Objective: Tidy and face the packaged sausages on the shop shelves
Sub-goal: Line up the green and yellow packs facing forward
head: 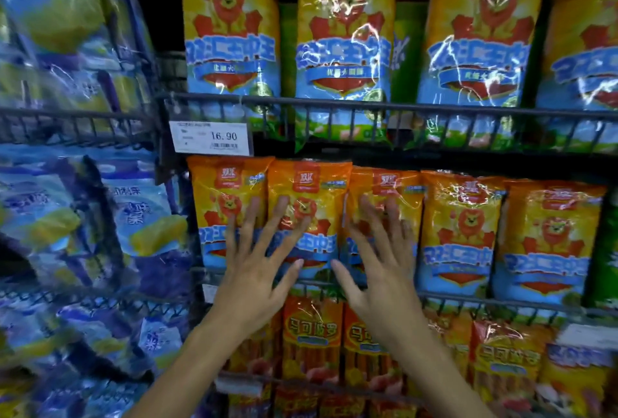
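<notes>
While both hands' fingers [281,217] spread wide, flat sausage packs [309,213] lie beneath them

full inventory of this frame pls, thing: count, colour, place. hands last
top-shelf sausage packs: four in view, yellow and blue with a red lion, upright behind the upper wire rail
green packs: partly hidden, count unclear, behind the top row
price tag: one, white, reads 16.90, clipped on the upper rail at left
middle-shelf sausage packs: five, orange and blue, upright side by side
bottom-shelf sausage packs: several, orange-red, count unclear, below the hands
blue packs: many, blue and yellow, blurred, on the left racks
wire rail: dark grey, along each shelf front
left hand: fingers spread, flat on the middle row
right hand: fingers spread, blurred, at the third pack
</notes>
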